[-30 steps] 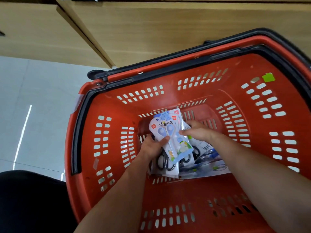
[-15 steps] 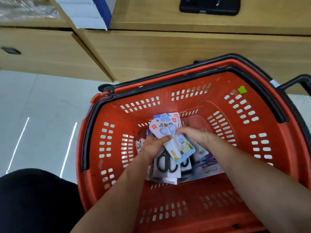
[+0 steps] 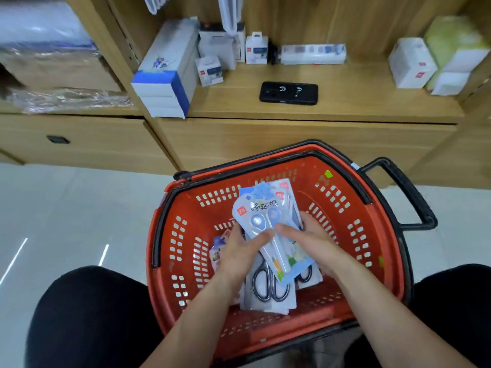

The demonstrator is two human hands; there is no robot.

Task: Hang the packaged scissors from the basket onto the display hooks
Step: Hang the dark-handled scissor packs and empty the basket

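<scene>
A red plastic basket with a black rim stands on the floor between my knees. Both hands hold a stack of packaged scissors above the basket's inside; the top pack is blue and white with blue-handled scissors. My left hand grips the stack from the left, thumb on the top pack. My right hand grips it from the right. Packs with black-handled scissors show at the stack's lower end. Another pack lies in the basket left of my left hand. No display hooks are clearly in view.
A wooden shelf unit rises just behind the basket. On its ledge lie a black phone, several white boxes and boxes at the right. The basket's black handle sticks out right. Pale tiled floor lies left.
Both hands have lifted the stack of scissors packs up from the basket's bottom toward its rim. The view has tilted up, bringing the shelf ledge and its goods into sight.
</scene>
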